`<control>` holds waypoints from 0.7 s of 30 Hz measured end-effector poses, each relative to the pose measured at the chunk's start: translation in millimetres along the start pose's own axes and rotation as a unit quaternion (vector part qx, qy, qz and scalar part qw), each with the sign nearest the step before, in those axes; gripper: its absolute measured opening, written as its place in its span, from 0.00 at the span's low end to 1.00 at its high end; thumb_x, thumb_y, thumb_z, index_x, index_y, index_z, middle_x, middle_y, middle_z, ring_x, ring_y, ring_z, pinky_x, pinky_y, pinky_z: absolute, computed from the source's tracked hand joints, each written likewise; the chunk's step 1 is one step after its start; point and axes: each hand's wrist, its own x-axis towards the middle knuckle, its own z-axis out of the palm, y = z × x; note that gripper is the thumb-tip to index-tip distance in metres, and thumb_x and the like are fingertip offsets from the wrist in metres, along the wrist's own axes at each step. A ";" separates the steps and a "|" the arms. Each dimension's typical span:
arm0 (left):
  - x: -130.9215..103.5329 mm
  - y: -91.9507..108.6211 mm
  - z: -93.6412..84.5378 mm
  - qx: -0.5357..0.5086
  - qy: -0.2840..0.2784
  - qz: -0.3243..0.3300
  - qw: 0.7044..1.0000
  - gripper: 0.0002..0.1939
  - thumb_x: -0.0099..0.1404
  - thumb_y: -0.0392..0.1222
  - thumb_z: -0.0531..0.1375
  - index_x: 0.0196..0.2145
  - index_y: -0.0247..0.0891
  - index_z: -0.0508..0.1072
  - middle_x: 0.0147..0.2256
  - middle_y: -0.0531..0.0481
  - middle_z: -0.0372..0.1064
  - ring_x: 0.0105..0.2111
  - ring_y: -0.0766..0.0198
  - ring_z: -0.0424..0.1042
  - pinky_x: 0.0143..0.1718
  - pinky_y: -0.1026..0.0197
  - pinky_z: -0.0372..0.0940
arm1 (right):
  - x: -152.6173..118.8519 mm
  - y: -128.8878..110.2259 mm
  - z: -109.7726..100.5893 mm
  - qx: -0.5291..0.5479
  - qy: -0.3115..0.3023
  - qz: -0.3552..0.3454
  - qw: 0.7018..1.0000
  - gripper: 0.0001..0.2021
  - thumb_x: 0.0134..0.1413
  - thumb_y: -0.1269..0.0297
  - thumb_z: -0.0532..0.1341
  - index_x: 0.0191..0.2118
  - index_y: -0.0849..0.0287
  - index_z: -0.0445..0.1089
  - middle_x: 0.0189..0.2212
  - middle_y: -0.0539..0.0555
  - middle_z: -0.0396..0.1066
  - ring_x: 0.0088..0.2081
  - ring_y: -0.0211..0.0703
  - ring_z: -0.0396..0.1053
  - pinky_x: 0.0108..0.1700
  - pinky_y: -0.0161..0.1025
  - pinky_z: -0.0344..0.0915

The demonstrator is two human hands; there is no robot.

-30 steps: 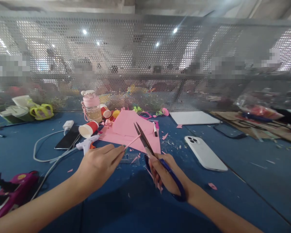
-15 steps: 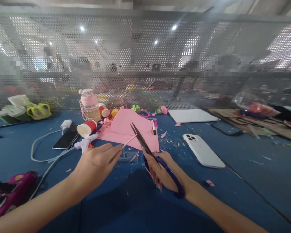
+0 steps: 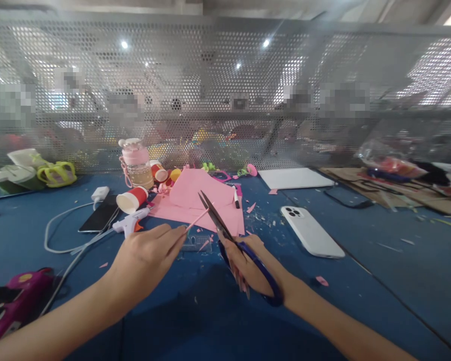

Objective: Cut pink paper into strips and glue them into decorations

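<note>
My left hand (image 3: 150, 255) pinches a thin pink strip (image 3: 198, 219), which points up and to the right. The strip's far end is at the blades of the scissors (image 3: 218, 218). My right hand (image 3: 250, 263) is closed round the dark blue scissor handles, and the blades point up and left, slightly parted at the tips. Behind both hands lie pink sheets (image 3: 199, 188), with a black and white marker (image 3: 236, 197) at their right side. A clear stencil ruler (image 3: 195, 243) with small pink scraps lies under the strip.
At the left are a white glue gun (image 3: 130, 221), a red paper cup (image 3: 132, 199), a black phone (image 3: 99, 215), cables and a bottle (image 3: 137, 165). A white phone (image 3: 311, 231) lies at the right. A perforated metal screen (image 3: 210, 100) stands behind.
The view has shifted slightly, so everything sits a little further left. The scissor blades look slightly further open at the tips. Both hands keep their hold.
</note>
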 end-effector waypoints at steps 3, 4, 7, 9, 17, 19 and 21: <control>1.6 -6.5 1.8 -0.010 -0.004 -0.001 1.000 0.16 0.67 0.38 0.48 0.32 0.33 0.74 0.24 0.50 0.73 0.23 0.67 0.72 0.24 0.67 0.66 | 1.9 0.4 -1.4 -0.072 0.001 -0.036 0.997 0.22 0.55 0.50 0.47 0.16 0.56 0.56 0.08 0.46 0.53 0.10 0.34 0.55 0.12 0.32 0.53; 2.0 -8.8 2.4 -0.013 -0.007 -0.004 1.000 0.16 0.67 0.39 0.49 0.32 0.33 0.74 0.24 0.50 0.74 0.23 0.67 0.73 0.25 0.66 0.66 | 3.4 1.3 -2.5 -0.096 0.014 -0.061 0.993 0.23 0.56 0.51 0.45 0.15 0.55 0.54 0.08 0.46 0.52 0.11 0.34 0.54 0.13 0.32 0.52; 2.6 -14.4 3.8 -0.013 -0.014 -0.021 1.000 0.17 0.67 0.41 0.48 0.33 0.34 0.75 0.24 0.50 0.74 0.22 0.67 0.72 0.24 0.66 0.66 | 9.4 6.0 -7.0 -0.141 0.064 -0.109 0.982 0.24 0.56 0.51 0.45 0.13 0.55 0.51 0.08 0.46 0.49 0.12 0.34 0.54 0.15 0.33 0.50; 2.4 -16.2 4.9 -0.009 -0.018 -0.026 0.999 0.17 0.67 0.41 0.48 0.32 0.35 0.75 0.24 0.50 0.74 0.21 0.67 0.72 0.23 0.67 0.66 | 13.2 9.7 -9.3 -0.127 0.087 -0.080 0.985 0.24 0.54 0.49 0.48 0.13 0.55 0.52 0.07 0.46 0.50 0.12 0.34 0.56 0.15 0.32 0.52; 2.7 -16.6 9.6 -0.044 -0.023 -0.058 0.997 0.16 0.66 0.42 0.50 0.31 0.36 0.76 0.24 0.50 0.76 0.21 0.67 0.73 0.23 0.67 0.66 | 17.0 12.8 -5.2 0.011 0.096 0.100 0.990 0.24 0.45 0.43 0.56 0.13 0.58 0.60 0.08 0.48 0.61 0.10 0.35 0.61 0.11 0.30 0.58; 3.3 -16.3 9.4 -0.061 -0.030 -0.074 0.995 0.15 0.65 0.41 0.51 0.30 0.36 0.76 0.25 0.50 0.76 0.22 0.66 0.74 0.23 0.66 0.66 | 17.4 12.0 -4.9 0.015 0.109 0.088 0.990 0.23 0.43 0.44 0.58 0.13 0.59 0.61 0.08 0.48 0.62 0.11 0.35 0.63 0.12 0.30 0.60; 3.8 -15.9 8.8 -0.074 -0.033 -0.088 0.993 0.15 0.65 0.41 0.51 0.29 0.36 0.76 0.26 0.50 0.76 0.23 0.65 0.74 0.24 0.66 0.67 | 17.5 11.2 -5.2 0.013 0.121 0.075 0.990 0.21 0.42 0.46 0.60 0.14 0.59 0.62 0.09 0.49 0.63 0.12 0.37 0.64 0.13 0.31 0.62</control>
